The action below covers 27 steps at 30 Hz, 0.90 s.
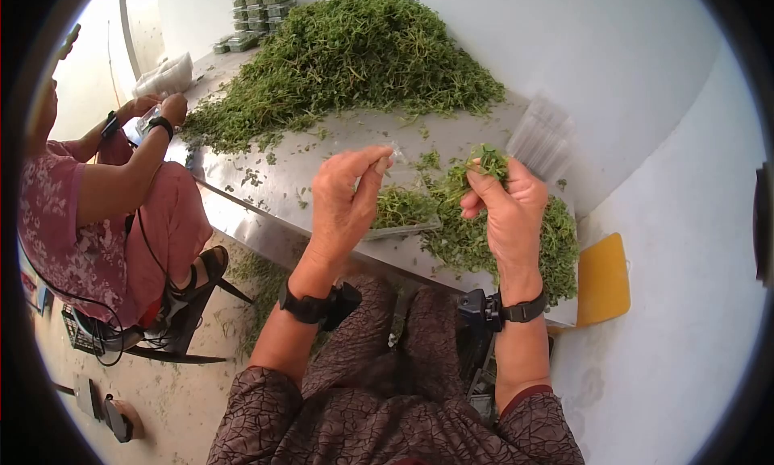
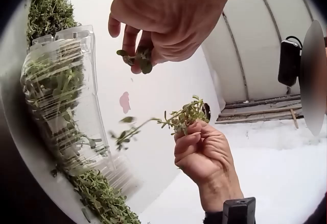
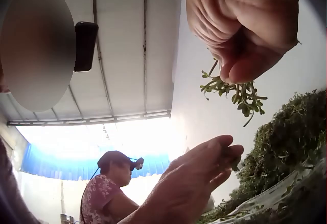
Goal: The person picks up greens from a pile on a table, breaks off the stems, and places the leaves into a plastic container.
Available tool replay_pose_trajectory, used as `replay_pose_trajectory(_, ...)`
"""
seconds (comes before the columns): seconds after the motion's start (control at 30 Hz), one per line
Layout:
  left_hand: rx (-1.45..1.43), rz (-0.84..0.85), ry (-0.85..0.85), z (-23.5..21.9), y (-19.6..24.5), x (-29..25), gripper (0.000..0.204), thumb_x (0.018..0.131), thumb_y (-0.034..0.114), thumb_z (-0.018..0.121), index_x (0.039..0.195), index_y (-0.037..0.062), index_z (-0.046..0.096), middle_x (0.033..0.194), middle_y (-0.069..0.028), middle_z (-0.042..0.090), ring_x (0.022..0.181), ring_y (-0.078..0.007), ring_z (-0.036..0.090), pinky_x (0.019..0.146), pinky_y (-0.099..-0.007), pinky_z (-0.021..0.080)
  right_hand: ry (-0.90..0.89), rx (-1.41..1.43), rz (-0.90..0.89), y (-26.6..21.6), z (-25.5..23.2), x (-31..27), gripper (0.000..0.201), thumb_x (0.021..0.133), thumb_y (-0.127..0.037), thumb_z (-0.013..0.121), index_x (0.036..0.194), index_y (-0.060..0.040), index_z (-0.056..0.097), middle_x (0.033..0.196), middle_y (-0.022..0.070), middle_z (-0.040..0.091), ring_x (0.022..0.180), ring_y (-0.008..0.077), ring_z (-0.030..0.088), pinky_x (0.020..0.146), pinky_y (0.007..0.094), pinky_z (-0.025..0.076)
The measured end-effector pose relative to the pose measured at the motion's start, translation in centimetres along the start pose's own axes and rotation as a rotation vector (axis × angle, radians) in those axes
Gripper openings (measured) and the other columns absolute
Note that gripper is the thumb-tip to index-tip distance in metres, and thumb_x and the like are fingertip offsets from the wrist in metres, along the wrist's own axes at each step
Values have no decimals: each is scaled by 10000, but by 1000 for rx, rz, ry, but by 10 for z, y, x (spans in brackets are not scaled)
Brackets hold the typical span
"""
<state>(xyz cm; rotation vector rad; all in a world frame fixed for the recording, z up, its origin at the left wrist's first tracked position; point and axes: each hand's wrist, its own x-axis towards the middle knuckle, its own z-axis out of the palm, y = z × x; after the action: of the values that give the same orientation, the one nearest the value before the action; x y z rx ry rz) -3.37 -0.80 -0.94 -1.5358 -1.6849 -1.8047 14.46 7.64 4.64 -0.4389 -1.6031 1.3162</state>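
Desk: I see its metal top (image 1: 282, 175) running from the back wall to the front edge.
Large heap: greens (image 1: 371, 54) piled along the back edge.
Small heap: more greens (image 1: 556, 251) at the front right corner.
Clear box: partly filled (image 1: 403, 231), by the front edge, left of the small heap.
Right hand (image 1: 516, 215): raised above the small heap, gripping a bunch between thumb and fingers.
Left hand (image 1: 343, 195): raised near the box, its fingertips pinching a sprig.
Bunch (image 1: 490, 163): in the right hand, clear of the desk, stems splayed.
Sprig (image 2: 145, 63): at the left fingertips; it looks like one leafy piece, though the fingers partly hide it.
Box risk: a low wrist could knock it over the front edge.
Stem risk: a slack pinch could drop loose pieces outside the box; too hard a pinch could bruise the leaves.
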Motion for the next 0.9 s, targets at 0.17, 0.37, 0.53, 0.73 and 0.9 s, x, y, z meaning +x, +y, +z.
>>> replay_pose_trajectory(0.17, 55, 52, -37, 5, -1, -6, 218, 926, 57, 597, 1125, 3, 671, 1039, -153, 705, 990, -271, 662, 877, -371, 497, -29, 19, 37, 13, 6, 0, 132, 908, -80, 648, 896, 50, 629, 693, 62, 637, 569, 108, 632, 489, 222, 512)
replay_pose_trajectory(0.37, 21, 119, -95, 2, 9, -6, 274, 906, 38, 580, 1170, -5, 638, 1151, -174, 677, 1173, -337, 602, 1060, -449, 403, -50, 24, 88, 23, 8, 2, 126, 912, -68, 634, 906, 57, 619, 698, 72, 642, 574, 111, 633, 488, 227, 513)
replay_pose_trajectory(0.53, 54, 109, -44, -8, 3, -9, 276, 904, 26, 566, 1170, -1, 633, 1150, -171, 678, 1165, -336, 609, 1071, -452, 398, -69, -41, 51, 17, 7, 4, 129, 910, -44, 621, 989, 56, 640, 740, 95, 661, 590, 112, 627, 511, 236, 511)
replay_pose_trajectory(0.73, 19, 7, 2, -17, -10, -22, 225, 899, 40, 579, 1110, -14, 637, 1098, -193, 677, 1094, -367, 627, 1049, -471, 412, -168, -576, -95, 44, 17, 6, 228, 873, 12, 615, 1099, 46, 631, 924, 123, 686, 692, 151, 663, 597, 260, 529)
replay_pose_trajectory(0.9, 12, -50, 13, -23, -10, -28, 218, 906, 51, 577, 1103, -16, 643, 1097, -192, 680, 1097, -352, 631, 1050, -454, 414, -342, -657, -128, 42, 19, 0, 405, 821, 80, 564, 1223, 39, 589, 1242, 191, 604, 845, 174, 671, 712, 296, 543)
